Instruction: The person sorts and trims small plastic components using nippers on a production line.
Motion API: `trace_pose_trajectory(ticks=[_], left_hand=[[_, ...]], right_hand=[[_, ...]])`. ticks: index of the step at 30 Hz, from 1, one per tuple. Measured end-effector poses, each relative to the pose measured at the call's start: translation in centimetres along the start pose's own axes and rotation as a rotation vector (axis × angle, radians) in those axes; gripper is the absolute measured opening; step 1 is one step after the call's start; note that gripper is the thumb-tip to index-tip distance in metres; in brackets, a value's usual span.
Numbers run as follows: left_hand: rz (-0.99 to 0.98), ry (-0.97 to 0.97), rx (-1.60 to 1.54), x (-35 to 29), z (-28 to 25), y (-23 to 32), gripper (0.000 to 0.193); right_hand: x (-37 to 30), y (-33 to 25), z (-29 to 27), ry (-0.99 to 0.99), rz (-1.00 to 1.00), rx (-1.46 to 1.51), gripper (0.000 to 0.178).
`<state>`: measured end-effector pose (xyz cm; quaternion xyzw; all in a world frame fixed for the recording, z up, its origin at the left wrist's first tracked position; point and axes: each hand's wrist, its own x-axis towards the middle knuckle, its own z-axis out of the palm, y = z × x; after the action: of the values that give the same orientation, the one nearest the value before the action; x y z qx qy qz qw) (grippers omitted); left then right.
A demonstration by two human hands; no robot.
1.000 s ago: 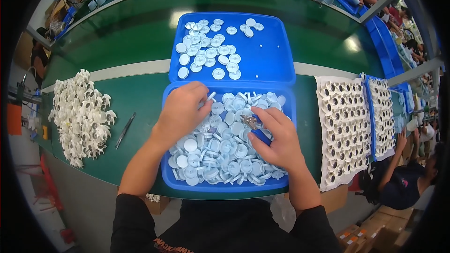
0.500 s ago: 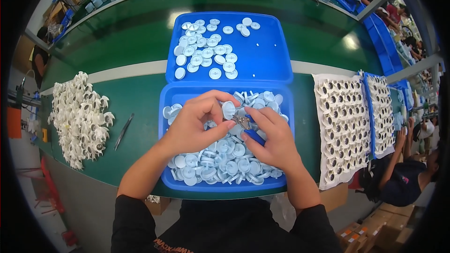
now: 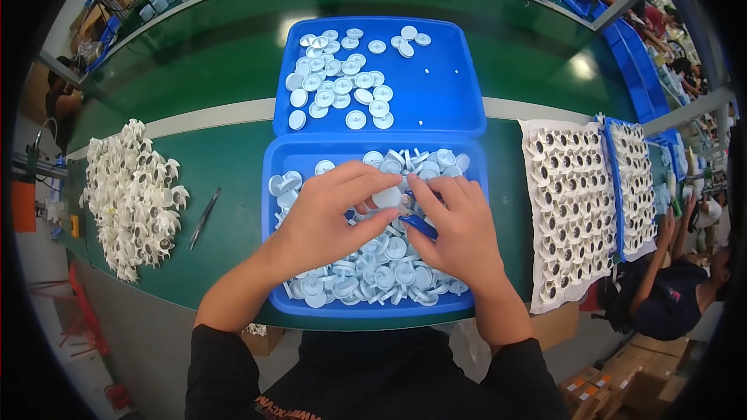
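Note:
Above the near blue tray (image 3: 272, 157), my left hand (image 3: 331, 206) pinches a pale blue round plastic disc (image 3: 387, 197) between thumb and fingers. My right hand (image 3: 457, 225) is closed round blue-handled pliers (image 3: 420, 225), which look like small cutters. Their metal jaws are at the right edge of the disc, mostly covered by my fingers. Beneath both hands the tray is heaped with discs of the same kind (image 3: 383, 276), several showing a small centre stem.
A second blue tray (image 3: 443, 97) behind holds scattered discs and tiny white bits. Tweezers (image 3: 205, 218) lie left, beside a pile of white finned parts (image 3: 132, 198). At right, similar parts with dark centres (image 3: 572, 214) stand in rows on a white sheet. Other people work around the bench.
The disc in my left hand has turned so its smooth face shows more, and it sits slightly lower. My right hand has closed further round the pliers.

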<state>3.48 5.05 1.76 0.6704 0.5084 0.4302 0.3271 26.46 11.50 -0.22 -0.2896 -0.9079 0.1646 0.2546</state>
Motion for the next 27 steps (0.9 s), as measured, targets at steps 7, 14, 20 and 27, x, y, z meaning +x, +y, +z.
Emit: trace_pose_trajectory(ticks=[7,14,20,27], left_hand=[[0.005,-0.043,0.333,-0.9,0.3,0.6,0.036],[-0.010,0.066,0.174,-0.2,0.3,-0.8,0.044],[0.057,0.125,0.096,-0.1,0.5,-0.9,0.048],[0.101,0.134,0.084,-0.2,0.7,-1.0,0.046]], right_hand=[[0.1,-0.6,-0.4,-0.059,-0.088,-0.178,0.066],[-0.2,0.4,0.2,0.020,-0.013,-0.049,0.064],[-0.3,0.4,0.4,0.048,0.089,0.212,0.058],[-0.1,0.1,0.2,0.029,0.163,0.332,0.058]])
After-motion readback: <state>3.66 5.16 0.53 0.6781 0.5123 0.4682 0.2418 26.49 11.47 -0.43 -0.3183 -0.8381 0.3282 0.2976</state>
